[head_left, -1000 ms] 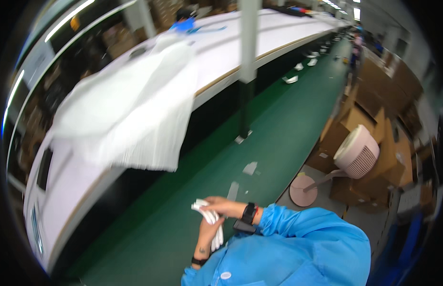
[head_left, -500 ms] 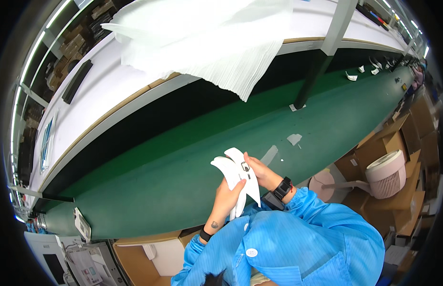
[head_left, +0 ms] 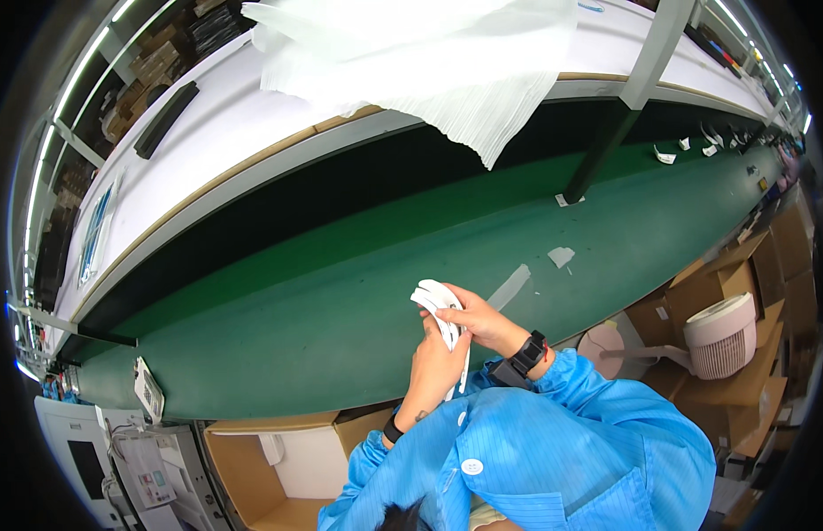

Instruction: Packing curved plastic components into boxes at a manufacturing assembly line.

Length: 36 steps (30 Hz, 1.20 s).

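Note:
Both my hands hold a small white curved part point(head_left: 440, 308) just above the near edge of the green conveyor belt point(head_left: 340, 292). My left hand point(head_left: 433, 370) grips it from below, with a dark band at the wrist. My right hand point(head_left: 478, 320) closes on it from the right side, with a black watch on the wrist. Blue sleeves cover both my forearms. The lower part of the white piece is hidden between my hands.
A white cloth sheet point(head_left: 429, 62) hangs off the white shelf point(head_left: 208, 133) above the belt. A grey post point(head_left: 619, 97) stands on the belt. Small white scraps point(head_left: 560, 257) lie on it. Cardboard boxes point(head_left: 278, 451) and a pinkish fan point(head_left: 717, 336) stand beside me.
The view has swung toward the belt and shelf. My hands have stayed together on the white part, now held a little lower and nearer my chest.

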Motion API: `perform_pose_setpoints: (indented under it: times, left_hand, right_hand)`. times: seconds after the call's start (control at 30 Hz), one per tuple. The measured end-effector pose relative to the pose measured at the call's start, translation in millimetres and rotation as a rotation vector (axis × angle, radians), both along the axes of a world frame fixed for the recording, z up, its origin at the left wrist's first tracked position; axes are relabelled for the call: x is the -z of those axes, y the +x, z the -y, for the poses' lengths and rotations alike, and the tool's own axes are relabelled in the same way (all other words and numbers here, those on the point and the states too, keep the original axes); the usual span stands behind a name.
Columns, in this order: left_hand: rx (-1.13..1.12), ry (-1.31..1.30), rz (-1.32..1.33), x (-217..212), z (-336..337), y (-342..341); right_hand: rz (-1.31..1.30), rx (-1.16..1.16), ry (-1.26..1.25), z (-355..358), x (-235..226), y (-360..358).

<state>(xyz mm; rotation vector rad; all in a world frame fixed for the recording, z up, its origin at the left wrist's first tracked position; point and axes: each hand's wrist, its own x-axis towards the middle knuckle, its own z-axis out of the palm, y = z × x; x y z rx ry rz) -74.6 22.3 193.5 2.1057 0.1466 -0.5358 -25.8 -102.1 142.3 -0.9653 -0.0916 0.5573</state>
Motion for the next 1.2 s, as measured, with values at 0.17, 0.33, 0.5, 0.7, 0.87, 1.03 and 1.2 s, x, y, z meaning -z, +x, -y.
perform_pose_setpoints:
  times: [0.17, 0.33, 0.5, 0.7, 0.87, 1.03, 1.2]
  left_hand:
    - [-0.080, -0.375, 0.074, 19, -21, -8]
    - [-0.218, -0.634, -0.006, 26, -34, -17]
    - [-0.210, -0.590, -0.069, 8, -37, -19]
    - [-0.069, -0.286, 0.087, 15, -30, -20]
    - [0.135, -0.128, -0.047, 13, -22, -12]
    - [0.329, -0.503, -0.049, 53, -28, 3]
    - [0.368, -0.844, -0.146, 65, -14, 14]
  right_hand:
    - [-0.112, 0.005, 0.005, 1, 3, -4]
    - [-0.188, -0.034, 0.059, -5, 10, -4]
    - [-0.199, -0.060, 0.089, -8, 22, -4]
    - [-0.146, -0.041, 0.098, -14, 15, -7]
    - [-0.048, -0.099, -0.136, -8, 13, -5]
    - [-0.170, -0.129, -0.191, 16, 10, -6]
    - [-0.344, -0.040, -0.083, 47, 4, 1]
